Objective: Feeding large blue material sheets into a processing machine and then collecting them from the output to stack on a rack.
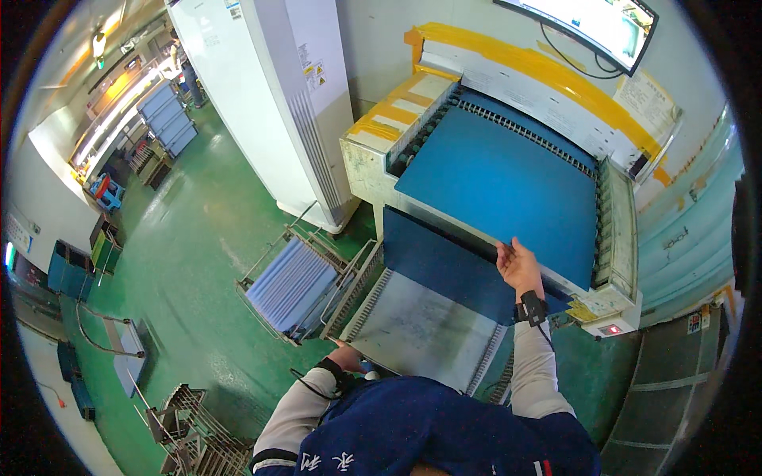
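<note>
A bright blue flat panel (500,178) lies on the rollers of a machine (369,170) in front of me. My right hand (520,268) is at the panel's front edge, fingers curled against it. Below it, a dark blue panel (440,258) stands tilted at the far end of a rack (369,305) with toothed sides. A grey, stained flat surface (429,329) spans the rack between those sides. My left hand (346,357) is closed on the rack's near left corner; its fingers are partly hidden.
Left of the rack stands a wire cart (266,317) holding several pale blue panels. A tall white cabinet (238,87) stands beyond it. More metal racks (198,424) are at the lower left. A screen (587,28) hangs at the upper right. A person (190,75) is far off.
</note>
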The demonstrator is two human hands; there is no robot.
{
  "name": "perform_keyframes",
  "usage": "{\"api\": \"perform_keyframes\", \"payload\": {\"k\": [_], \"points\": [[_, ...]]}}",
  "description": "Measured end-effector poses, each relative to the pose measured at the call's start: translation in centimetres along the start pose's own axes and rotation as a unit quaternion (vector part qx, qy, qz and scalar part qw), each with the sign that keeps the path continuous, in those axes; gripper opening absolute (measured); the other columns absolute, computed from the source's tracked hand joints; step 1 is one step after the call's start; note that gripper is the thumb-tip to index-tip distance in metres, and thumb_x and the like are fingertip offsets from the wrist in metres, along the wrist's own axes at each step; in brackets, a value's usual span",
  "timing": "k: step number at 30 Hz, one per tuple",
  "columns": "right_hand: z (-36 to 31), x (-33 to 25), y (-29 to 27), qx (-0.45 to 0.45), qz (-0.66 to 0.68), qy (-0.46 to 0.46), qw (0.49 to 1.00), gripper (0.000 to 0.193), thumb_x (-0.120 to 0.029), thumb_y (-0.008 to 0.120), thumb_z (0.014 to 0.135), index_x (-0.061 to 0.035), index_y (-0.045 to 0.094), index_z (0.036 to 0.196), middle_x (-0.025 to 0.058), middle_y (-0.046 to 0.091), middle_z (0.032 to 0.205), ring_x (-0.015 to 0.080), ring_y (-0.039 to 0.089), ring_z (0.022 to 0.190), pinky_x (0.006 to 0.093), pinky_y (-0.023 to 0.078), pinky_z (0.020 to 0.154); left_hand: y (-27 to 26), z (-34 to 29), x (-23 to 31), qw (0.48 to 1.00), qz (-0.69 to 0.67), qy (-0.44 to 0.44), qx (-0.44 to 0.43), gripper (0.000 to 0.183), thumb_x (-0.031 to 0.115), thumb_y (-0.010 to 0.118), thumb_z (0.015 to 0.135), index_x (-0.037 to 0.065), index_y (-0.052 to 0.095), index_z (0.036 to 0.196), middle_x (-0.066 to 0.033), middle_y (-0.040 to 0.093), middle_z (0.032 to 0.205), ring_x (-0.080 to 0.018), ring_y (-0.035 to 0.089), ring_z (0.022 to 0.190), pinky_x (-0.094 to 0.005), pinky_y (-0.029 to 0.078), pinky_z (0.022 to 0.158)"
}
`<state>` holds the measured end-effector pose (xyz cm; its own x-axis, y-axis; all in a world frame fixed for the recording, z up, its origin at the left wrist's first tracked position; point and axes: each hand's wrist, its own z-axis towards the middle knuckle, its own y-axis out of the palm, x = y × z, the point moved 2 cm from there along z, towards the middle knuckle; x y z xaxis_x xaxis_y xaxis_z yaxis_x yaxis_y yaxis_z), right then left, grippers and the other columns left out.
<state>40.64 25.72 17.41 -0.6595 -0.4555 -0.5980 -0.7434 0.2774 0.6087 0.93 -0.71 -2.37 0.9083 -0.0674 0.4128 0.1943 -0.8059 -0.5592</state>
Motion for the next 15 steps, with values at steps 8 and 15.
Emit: {"api": "perform_keyframes", "payload": {"k": [8, 15], "points": [[0.0, 0.1, 0.5, -0.009, -0.015, 0.001, 1.000, 0.035, -0.033, 0.056, 0.091, 0.0008, 0.058, 0.099, 0.0094, 0.065, 0.092, 0.0161, 0.062, 0.073, 0.0267, 0.052, 0.063, 0.1, -0.4, 0.1, 0.999, -0.002, 0.003, 0.033, 0.077, 0.061, 0.065, 0.066, 0.015, 0.054, 0.128, -0.0143, 0.061, 0.118, -0.0348, 0.052, 0.116, -0.0693, 0.000, 0.102], [-0.3, 0.5, 0.6, -0.016, -0.054, -0.023, 0.998, 0.037, -0.035, 0.052, 0.093, 0.0000, 0.059, 0.101, 0.0098, 0.066, 0.093, 0.0174, 0.063, 0.075, 0.0281, 0.051, 0.065, 0.5, -0.1, -0.3, 0.999, -0.013, 0.009, 0.036, 0.074, 0.062, 0.064, 0.066, 0.014, 0.059, 0.122, -0.0135, 0.064, 0.111, -0.0348, 0.056, 0.111, -0.0661, -0.004, 0.105]]}}
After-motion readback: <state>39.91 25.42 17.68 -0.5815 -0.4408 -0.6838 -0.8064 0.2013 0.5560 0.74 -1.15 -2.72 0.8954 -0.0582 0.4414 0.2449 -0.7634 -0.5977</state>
